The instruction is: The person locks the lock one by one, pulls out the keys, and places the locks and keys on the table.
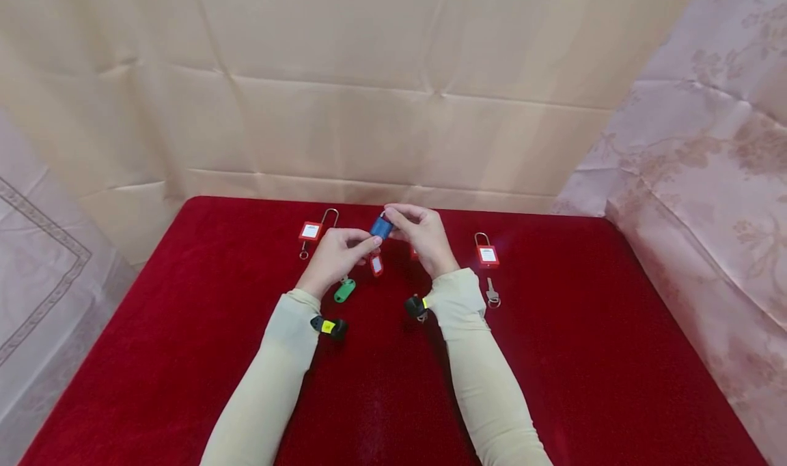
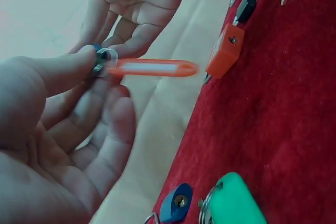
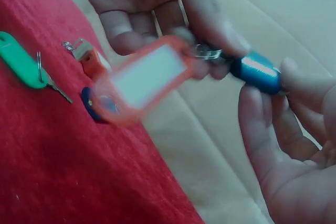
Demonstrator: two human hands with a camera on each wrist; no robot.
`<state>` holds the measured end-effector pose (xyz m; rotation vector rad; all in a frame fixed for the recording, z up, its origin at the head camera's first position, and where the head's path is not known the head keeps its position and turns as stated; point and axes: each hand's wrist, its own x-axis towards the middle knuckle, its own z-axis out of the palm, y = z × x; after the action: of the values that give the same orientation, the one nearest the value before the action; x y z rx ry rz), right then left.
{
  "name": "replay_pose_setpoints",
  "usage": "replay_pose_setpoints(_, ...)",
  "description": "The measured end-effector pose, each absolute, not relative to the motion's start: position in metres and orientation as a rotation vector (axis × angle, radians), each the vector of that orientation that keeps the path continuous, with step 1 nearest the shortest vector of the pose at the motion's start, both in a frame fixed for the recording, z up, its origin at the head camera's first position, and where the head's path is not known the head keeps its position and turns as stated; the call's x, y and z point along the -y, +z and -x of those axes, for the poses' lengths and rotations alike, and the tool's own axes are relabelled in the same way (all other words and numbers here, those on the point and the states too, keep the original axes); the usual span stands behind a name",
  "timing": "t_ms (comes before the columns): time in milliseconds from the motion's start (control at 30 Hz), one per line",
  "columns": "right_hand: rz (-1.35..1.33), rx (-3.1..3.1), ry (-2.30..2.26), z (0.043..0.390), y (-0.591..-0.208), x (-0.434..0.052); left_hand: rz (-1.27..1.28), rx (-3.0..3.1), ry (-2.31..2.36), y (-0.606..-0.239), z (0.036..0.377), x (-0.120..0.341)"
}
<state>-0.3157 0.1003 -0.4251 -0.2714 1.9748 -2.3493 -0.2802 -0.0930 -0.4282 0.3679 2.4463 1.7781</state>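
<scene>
Both hands meet over the far part of the table around a small blue padlock (image 1: 381, 227). My right hand (image 1: 424, 237) pinches the padlock between thumb and fingers at its shackle end. At the keyhole end, my left hand (image 1: 338, 254) pinches a key with thumb and fingertips; the key itself is mostly hidden by them. From its ring dangles a red key tag (image 3: 149, 80) with a white label, blurred in the right wrist view. A green key tag (image 1: 345, 290) with a key lies on the cloth below the left hand.
Red padlocks with white labels lie on the red cloth (image 1: 553, 357), one at left (image 1: 310, 231), another at right (image 1: 488, 255) above a loose key (image 1: 492, 294). The left wrist view also shows a second blue padlock (image 2: 176, 203) and a black padlock (image 2: 247, 8). Curtains hang behind.
</scene>
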Motion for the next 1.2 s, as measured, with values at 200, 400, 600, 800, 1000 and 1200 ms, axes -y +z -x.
replay_pose_setpoints(200,0.301,-1.832,-2.331,0.314,-0.423,-0.095,-0.379,-2.506,1.905,-0.426,0.279,0.089)
replay_pose_setpoints(400,0.351,-1.865,-2.283,0.315,-0.423,-0.093,-0.362,-2.530,1.927,-0.426,0.278,0.086)
replay_pose_setpoints(600,0.341,-1.886,-2.273,0.315,-0.423,-0.094,-0.383,-2.539,1.900,-0.427,0.278,0.086)
replay_pose_setpoints(800,0.349,-1.908,-2.242,0.315,-0.424,-0.096,-0.395,-2.553,1.881,-0.429,0.277,0.086)
replay_pose_setpoints(1000,0.296,-1.925,-2.305,0.318,-0.423,-0.103,-0.390,-2.556,1.822,-0.431,0.277,0.084)
replay_pose_setpoints(1200,0.172,-1.939,-2.439,0.321,-0.420,-0.110,-0.368,-2.508,1.658,-0.432,0.273,0.084)
